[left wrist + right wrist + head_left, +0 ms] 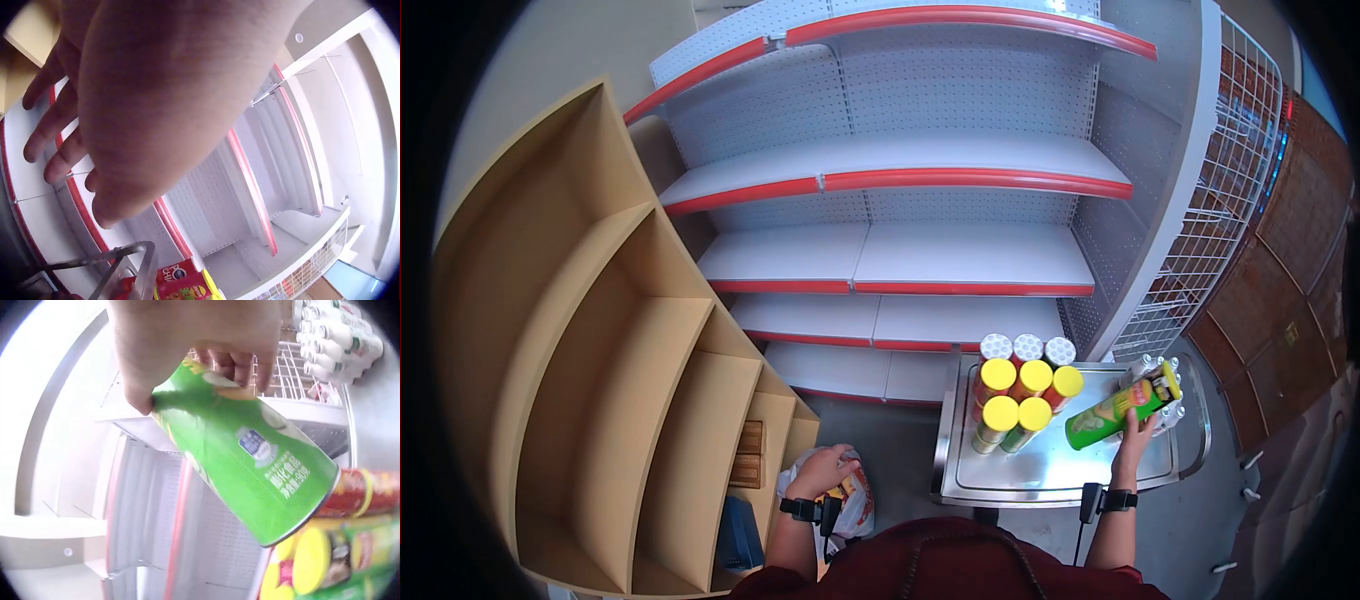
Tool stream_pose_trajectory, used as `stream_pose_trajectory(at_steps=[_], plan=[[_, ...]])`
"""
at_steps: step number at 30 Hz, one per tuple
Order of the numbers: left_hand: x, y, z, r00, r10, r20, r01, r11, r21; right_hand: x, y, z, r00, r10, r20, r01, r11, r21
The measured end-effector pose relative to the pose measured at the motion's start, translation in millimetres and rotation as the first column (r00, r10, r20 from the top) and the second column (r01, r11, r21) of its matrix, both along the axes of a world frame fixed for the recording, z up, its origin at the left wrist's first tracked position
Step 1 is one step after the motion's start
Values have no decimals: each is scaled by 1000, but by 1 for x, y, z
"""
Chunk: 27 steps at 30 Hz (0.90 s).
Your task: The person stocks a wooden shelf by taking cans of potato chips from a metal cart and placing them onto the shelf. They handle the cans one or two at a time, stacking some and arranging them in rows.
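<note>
My right hand [1135, 446] grips a green can with a yellow lid [1112, 411], tilted above the right part of the metal cart [1040, 487]. In the right wrist view the green can [250, 456] hangs below my right hand [200, 337], thumb on one side and fingers behind. Several yellow-lidded cans [998, 376] and white-topped bottles or cans [1028, 347] stand upright on the cart's left half. My left hand [825, 470] is over a plastic bag [860, 505] beside the wooden shelf; its fingers hang loosely spread in the left wrist view [156, 106].
A white rack with red-edged shelves [980, 180] stands ahead. The wooden shelf unit [665, 400] rises on the left, with a blue bin [740, 535] and brown wooden boxes [748, 454] low in it. White bottles [340, 344] stand at the cart's right, near a wire grid [1215, 200].
</note>
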State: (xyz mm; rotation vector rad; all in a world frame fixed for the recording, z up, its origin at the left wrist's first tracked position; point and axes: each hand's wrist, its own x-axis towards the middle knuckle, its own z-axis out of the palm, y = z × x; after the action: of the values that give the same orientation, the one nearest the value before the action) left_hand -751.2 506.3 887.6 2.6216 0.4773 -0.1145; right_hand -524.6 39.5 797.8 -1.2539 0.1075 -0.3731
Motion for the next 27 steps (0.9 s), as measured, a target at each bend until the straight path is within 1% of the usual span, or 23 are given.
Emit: stream_pose_trajectory(at_steps=[2,3,5,6,7,9,10,11,12,13,15,16,17,18,19,21,22,23,25,26,27], plan=[[-10,6,-2,998,-57,27,56,998,36,-14,20,24,998,-56,23,51,982,182],[-13,8,1,998,-54,31,53,998,38,-19,33,28,998,-53,28,47,982,184],[-18,9,10,995,-94,27,95,995,-8,-31,65,34,999,-34,5,31,951,308],[-20,12,9,992,-110,66,112,993,-27,-42,85,47,1000,-3,19,-3,951,309],[-21,13,10,993,-100,69,102,995,-23,-53,104,58,997,65,46,-75,951,301],[-20,13,18,973,-187,139,194,980,-35,-60,135,56,975,221,29,-222,959,176],[-21,10,24,976,-165,141,171,985,-33,-71,155,69,964,267,11,-266,955,127],[-20,4,33,972,-173,158,189,978,-87,-82,175,84,950,313,-7,-311,947,77],[-20,0,40,967,-181,178,207,968,-140,-88,190,85,908,415,-64,-410,909,75],[-18,-3,43,970,-158,185,185,973,-138,-91,207,81,877,479,-39,-474,876,84],[-15,-8,46,959,-135,249,198,949,-247,-98,236,85,815,576,53,-573,817,-69],[-15,-11,46,959,-113,259,178,953,-247,-102,248,92,785,612,93,-610,790,-56],[-14,-13,45,933,-130,336,221,943,-248,-106,260,99,753,645,132,-646,762,-44],[-15,-15,45,900,-146,412,264,933,-246,-108,270,103,748,652,120,-647,758,-86],[-15,-18,46,898,-126,422,248,937,-247,-115,276,120,697,706,122,-711,703,-8],[-14,-23,51,863,-153,481,278,940,-200,-115,291,122,659,742,123,-745,666,-34],[-15,-28,55,888,-77,454,218,939,-267,-116,297,127,625,768,136,-763,638,-98],[-15,-27,57,883,-66,464,205,944,-257,-120,302,135,563,807,182,-815,578,-43],[-17,-27,58,904,-4,428,135,952,-276,-121,311,139,464,861,208,-872,486,-64],[-20,-27,61,891,11,453,112,963,-243,-119,314,136,395,890,228,-881,438,-181],[-21,-26,60,887,24,462,98,966,-238,-116,316,128,378,895,236,-886,424,-188]])
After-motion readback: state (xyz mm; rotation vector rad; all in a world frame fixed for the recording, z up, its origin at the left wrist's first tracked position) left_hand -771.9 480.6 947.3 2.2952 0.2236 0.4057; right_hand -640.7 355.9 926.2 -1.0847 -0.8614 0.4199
